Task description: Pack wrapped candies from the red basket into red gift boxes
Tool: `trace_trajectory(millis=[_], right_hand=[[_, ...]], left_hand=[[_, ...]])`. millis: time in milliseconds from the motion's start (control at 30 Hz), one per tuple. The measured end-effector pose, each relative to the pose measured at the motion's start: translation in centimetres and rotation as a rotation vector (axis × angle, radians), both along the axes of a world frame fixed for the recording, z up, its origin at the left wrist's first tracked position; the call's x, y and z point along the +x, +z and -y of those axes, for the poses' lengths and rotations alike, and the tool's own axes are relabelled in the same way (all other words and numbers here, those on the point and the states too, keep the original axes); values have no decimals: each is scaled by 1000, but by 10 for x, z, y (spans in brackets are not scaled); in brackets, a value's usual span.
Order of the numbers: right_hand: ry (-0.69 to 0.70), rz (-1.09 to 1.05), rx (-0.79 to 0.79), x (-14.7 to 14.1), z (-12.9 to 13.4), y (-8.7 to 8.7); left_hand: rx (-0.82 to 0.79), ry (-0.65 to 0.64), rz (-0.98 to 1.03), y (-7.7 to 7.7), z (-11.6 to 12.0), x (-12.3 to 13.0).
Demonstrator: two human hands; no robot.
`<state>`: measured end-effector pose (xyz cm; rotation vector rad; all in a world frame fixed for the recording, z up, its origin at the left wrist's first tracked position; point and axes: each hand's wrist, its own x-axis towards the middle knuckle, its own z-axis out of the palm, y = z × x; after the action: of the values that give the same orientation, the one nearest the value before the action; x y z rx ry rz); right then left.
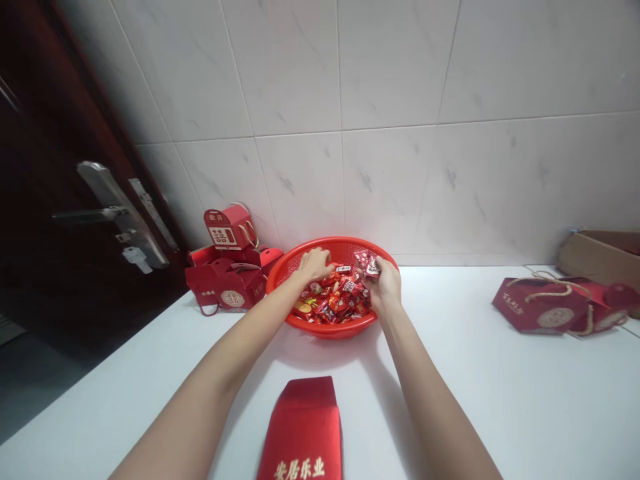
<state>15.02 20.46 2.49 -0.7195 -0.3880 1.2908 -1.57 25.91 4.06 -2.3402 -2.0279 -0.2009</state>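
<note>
A red plastic basket (330,329) stands against the wall, with a heap of wrapped candies (335,297) in it, mostly red. My left hand (316,265) reaches into its left side, fingers bent down at the candies; what the fingertips hold, if anything, is hidden. At the basket's right side my right hand (387,283) is closed around wrapped candies (370,263) in red, pink and white, held above the heap. Nearer to me lies a red envelope (305,427) with gold characters, its flap pointing away from me, between my forearms.
Several red gift boxes (233,283) with rope handles are stacked left of the basket. More red boxes (545,310) lie at the right, beside a cardboard box (595,257). A dark door (55,133) with a metal handle is at the left, past the white table's (440,373) edge.
</note>
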Motion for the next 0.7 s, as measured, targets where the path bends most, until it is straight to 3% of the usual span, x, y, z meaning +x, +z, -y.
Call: trace_trajectory(millis=[67,133,233,333,467,567,700], right_hand=[[-9,0,8,0,-1,-2],[-12,5,18,1,-2,-3],[-19,14,23,1,-1,-3],[-41,-3,13,0,0,-1],[-63,-69,-16,-1,2,1],[-57,-77,-4,0,1,1],[-93,-95,43,2,1,2]], left_hand=[[-61,-151,6,-1,3,7],[-173,-216,-13,-4,3,11],[-252,-127,-56,-8,-3,12],[-196,-10,-66,-10,-12,9],[-134,47,-45,-8,-22,5],[-105,13,-16,-3,-25,6],[-118,-180,60,-2,-23,14]])
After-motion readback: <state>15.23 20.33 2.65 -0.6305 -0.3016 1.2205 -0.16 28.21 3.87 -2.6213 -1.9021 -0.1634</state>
